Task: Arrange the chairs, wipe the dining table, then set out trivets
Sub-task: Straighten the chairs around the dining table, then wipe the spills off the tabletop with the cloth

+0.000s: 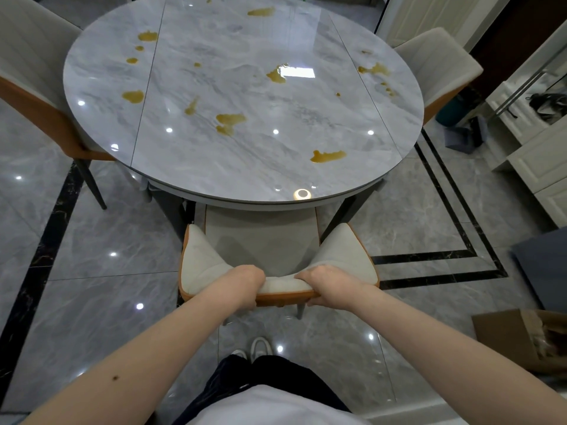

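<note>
A round grey marble dining table (245, 96) fills the upper middle, spotted with several yellow-brown spills (327, 156). Right below it stands a chair (202, 265) with a cream cushion and orange shell, its seat partly under the table's near edge. My left hand (245, 282) grips the top of its backrest left of centre. My right hand (325, 283) grips the same backrest top right of centre. A second chair (33, 72) stands at the table's left, and a third chair (441, 65) at its right. No trivets or cloth are in view.
A cardboard box (521, 338) lies on the floor at the lower right, beside a dark flat object (543, 265). White cabinets (537, 161) line the right wall, with a small grey item (463, 136) on the floor nearby. My feet (254, 351) are just behind the chair.
</note>
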A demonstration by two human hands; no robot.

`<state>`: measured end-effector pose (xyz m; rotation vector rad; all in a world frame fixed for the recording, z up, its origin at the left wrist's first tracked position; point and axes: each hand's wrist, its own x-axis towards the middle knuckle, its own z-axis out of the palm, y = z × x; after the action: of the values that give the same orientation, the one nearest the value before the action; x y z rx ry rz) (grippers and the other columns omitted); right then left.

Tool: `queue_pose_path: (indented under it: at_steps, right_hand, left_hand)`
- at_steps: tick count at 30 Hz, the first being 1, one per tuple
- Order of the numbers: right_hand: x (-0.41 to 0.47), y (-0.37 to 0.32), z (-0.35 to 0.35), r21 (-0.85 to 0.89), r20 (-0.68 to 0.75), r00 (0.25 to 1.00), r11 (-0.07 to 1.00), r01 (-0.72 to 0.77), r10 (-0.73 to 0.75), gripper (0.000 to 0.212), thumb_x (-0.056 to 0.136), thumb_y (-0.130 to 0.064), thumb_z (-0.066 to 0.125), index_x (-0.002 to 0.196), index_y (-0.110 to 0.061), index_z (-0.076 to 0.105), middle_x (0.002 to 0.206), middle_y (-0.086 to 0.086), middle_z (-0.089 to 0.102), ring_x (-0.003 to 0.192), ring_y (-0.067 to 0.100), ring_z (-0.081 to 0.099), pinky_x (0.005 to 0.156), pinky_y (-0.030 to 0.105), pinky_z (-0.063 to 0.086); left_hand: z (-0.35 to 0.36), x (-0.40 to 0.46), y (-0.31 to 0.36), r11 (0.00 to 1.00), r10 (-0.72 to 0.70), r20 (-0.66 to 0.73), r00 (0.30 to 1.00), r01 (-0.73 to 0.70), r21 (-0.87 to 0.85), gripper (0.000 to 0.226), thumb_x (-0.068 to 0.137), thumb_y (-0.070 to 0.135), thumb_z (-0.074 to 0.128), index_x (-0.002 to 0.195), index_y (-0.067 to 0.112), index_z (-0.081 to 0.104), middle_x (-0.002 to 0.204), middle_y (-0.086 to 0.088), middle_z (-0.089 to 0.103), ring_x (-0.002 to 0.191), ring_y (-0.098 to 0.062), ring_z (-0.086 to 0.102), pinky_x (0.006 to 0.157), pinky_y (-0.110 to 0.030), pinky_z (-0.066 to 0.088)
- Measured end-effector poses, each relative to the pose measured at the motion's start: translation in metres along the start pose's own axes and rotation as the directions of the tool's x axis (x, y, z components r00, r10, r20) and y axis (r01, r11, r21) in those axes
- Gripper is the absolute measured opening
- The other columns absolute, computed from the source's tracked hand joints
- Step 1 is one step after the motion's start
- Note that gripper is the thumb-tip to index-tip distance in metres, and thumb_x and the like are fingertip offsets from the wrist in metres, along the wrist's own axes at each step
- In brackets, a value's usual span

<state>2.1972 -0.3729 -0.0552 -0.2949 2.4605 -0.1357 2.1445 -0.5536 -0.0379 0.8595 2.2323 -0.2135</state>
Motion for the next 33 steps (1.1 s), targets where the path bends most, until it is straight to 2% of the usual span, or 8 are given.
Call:
queue_pose_path:
  at_steps: [10,13,17,22,25,30,33]
  right_hand:
    - [-0.009,0.001,-0.009,0.008,0.016,0.999,0.999,-0.041,0.041,0.056,0.080,-0.038,0.069,0.129,-0.023,0.048,0.121,0.001,0.059,0.110,0.022,0.058,0.094,0.040,0.050]
    - [-0.018,0.006,-0.022,0.053,0.041,0.997,0.996,-0.068,0.065,0.063,0.080,-0.047,0.069,0.133,-0.022,0.045,0.122,0.002,0.058,0.110,0.022,0.057,0.093,0.038,0.049]
    - [-0.035,0.029,-0.041,0.159,-0.040,0.994,0.983,-0.097,0.104,0.066,0.084,-0.056,0.059,0.141,-0.029,0.038,0.136,-0.002,0.052,0.123,0.019,0.050,0.101,0.039,0.045]
    - [-0.056,0.085,-0.063,0.256,-0.179,0.969,0.959,-0.121,0.170,0.059,0.089,-0.045,0.060,0.142,-0.031,0.038,0.137,-0.005,0.051,0.124,0.013,0.050,0.101,0.033,0.044]
    - [-0.073,0.127,-0.070,0.336,-0.212,0.947,0.928,-0.161,0.241,0.056,0.090,-0.039,0.061,0.141,-0.029,0.040,0.135,-0.003,0.053,0.121,0.013,0.052,0.100,0.034,0.046]
    - [-0.110,0.222,-0.069,0.388,-0.232,0.927,0.902,-0.190,0.295,0.048,0.096,-0.034,0.052,0.142,-0.027,0.040,0.139,-0.002,0.051,0.126,0.014,0.048,0.101,0.029,0.041]
    - [-0.140,0.293,-0.066,0.395,-0.239,0.908,0.889,-0.232,0.343,0.048,0.096,-0.033,0.052,0.142,-0.027,0.039,0.138,0.000,0.051,0.125,0.015,0.049,0.102,0.032,0.042]
  left_hand:
    - [-0.015,0.012,-0.011,0.995,0.092,0.164,0.982,-0.085,-0.053,0.069,0.073,0.046,0.074,0.128,0.013,0.051,0.125,-0.004,0.055,0.111,-0.024,0.056,0.095,-0.037,0.047]
    - [-0.029,0.016,-0.010,0.985,0.160,0.160,0.974,-0.147,-0.092,0.074,0.074,0.050,0.071,0.136,0.017,0.046,0.134,0.000,0.051,0.119,-0.022,0.052,0.100,-0.037,0.043]
    - [-0.054,0.025,0.006,0.967,0.223,0.109,0.969,-0.206,-0.148,0.075,0.081,0.046,0.066,0.143,0.017,0.036,0.143,-0.001,0.044,0.127,-0.020,0.046,0.105,-0.037,0.040]
    - [-0.096,0.047,0.044,0.963,0.219,-0.041,0.975,-0.223,-0.154,0.069,0.086,0.042,0.063,0.144,0.018,0.036,0.145,-0.001,0.041,0.131,-0.019,0.042,0.109,-0.034,0.035]
    - [-0.122,0.068,0.074,0.956,0.230,-0.088,0.969,-0.242,-0.164,0.062,0.086,0.040,0.062,0.141,0.020,0.040,0.143,0.000,0.044,0.128,-0.018,0.045,0.107,-0.036,0.037]
    - [-0.168,0.124,0.159,0.949,0.280,-0.129,0.951,-0.295,-0.115,0.058,0.090,0.039,0.059,0.141,0.017,0.041,0.142,-0.001,0.045,0.128,-0.018,0.045,0.105,-0.031,0.036]
    - [-0.195,0.168,0.226,0.940,0.294,-0.148,0.944,-0.314,-0.132,0.057,0.090,0.037,0.059,0.140,0.015,0.043,0.140,-0.001,0.048,0.126,-0.019,0.047,0.103,-0.029,0.038]
